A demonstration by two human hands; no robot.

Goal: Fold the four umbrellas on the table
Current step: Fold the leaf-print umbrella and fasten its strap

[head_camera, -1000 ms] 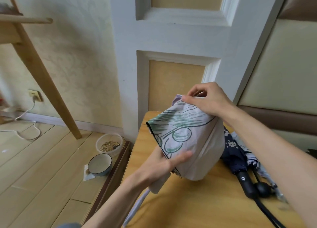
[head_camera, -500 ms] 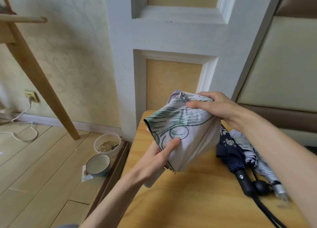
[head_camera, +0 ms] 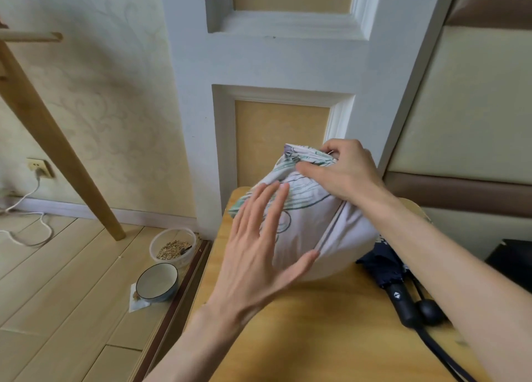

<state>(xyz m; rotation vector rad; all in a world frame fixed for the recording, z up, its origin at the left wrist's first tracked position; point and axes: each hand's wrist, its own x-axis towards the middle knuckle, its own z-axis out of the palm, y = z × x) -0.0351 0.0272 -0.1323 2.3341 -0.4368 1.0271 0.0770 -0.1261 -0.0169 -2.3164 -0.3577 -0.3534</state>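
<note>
A pale lilac umbrella point(head_camera: 311, 226) with green line drawings is bunched up over the far part of the wooden table point(head_camera: 325, 332). My right hand point(head_camera: 342, 171) grips its gathered top end. My left hand point(head_camera: 259, 246) lies flat with straight fingers against the canopy's near side. A dark navy folded umbrella point(head_camera: 380, 263) with a black handle point(head_camera: 401, 304) lies on the table to the right, partly under my right forearm. A second black round handle point(head_camera: 429, 309) sits beside it; its canopy is hidden.
On the floor left of the table stand a clear tub of grain point(head_camera: 174, 247) and a white bowl point(head_camera: 157, 282). A slanted wooden leg point(head_camera: 57, 151) and a white cable point(head_camera: 26, 217) are further left. The white panelled wall point(head_camera: 276, 65) rises right behind the table.
My left hand has let go of the canopy's lower edge and now lies flat on its side. My right hand stays at the top end, now gripping it.
</note>
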